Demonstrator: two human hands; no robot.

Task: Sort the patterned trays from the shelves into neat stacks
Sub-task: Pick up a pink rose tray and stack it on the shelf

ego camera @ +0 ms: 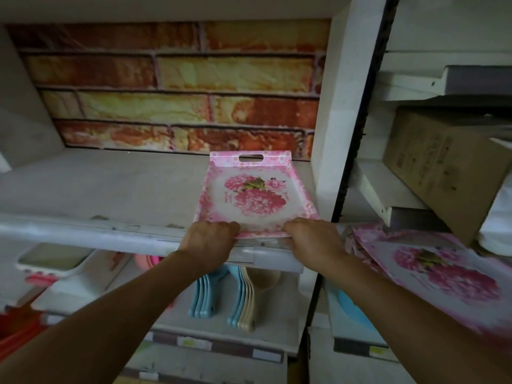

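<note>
Hands on the near edge of a pink floral tray (pixel 256 196), one at each corner. Left hand (pixel 209 238) curled over the near left corner, fingers folded onto the rim, thumb hidden underneath. Right hand (pixel 313 238) curled likewise over the near right corner, knuckles up, gripping the rim. Both closed firmly on the tray, no gap visible between fingers and edge.

Tray lying flat on the white shelf (pixel 110 187), stretching away from the hands toward the brick-pattern back wall (pixel 171 87), its far end upturned with a slot handle cut through. Near edge just over the shelf's front lip, directly under the fingers. Right side of the tray close beside the white upright divider (pixel 340 106), just right of the right hand.

Further right of the right hand, past the divider, a second floral tray (pixel 443 275) with the same pink bloom, tilted and blurred, in the neighbouring bay. Above that, a tilted cardboard box (pixel 437 170) among white shelf boards.

Below the hands, on the lower shelf, a row of blue scoops (pixel 201 295) and beside them beige scoops (pixel 246 300), standing on edge between the two forearms. Lower left of the left hand, a white rectangular tub (pixel 55 261) and something red (pixel 19 328), too blurred to name.
</note>
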